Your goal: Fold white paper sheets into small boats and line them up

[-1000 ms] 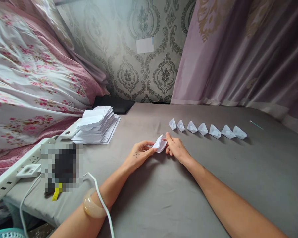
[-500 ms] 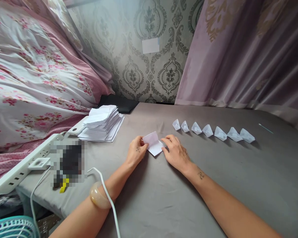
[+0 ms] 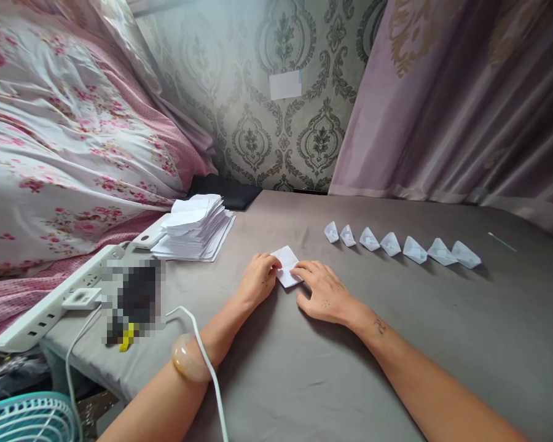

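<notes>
A small folded sheet of white paper (image 3: 286, 277) lies on the grey cloth between my hands, its top corner pointing away from me. My left hand (image 3: 259, 279) pinches the paper's left edge between thumb and fingers. The fingertips of my right hand (image 3: 325, 290) rest flat on the paper's right side, fingers stretched out and thumb apart on the cloth. Beyond my right hand stands a row of several folded paper boats (image 3: 389, 244).
A stack of white paper (image 3: 191, 230) stands at the left, before a black flat item (image 3: 233, 191). A power strip (image 3: 55, 301) runs along the left edge; a white cable (image 3: 207, 356) crosses my left forearm. A cotton swab (image 3: 502, 241) lies far right.
The paper's raised left flap now lies flatter. My right hand has moved from the paper's right corner onto its surface, thumb spread away. The view has shifted slightly.
</notes>
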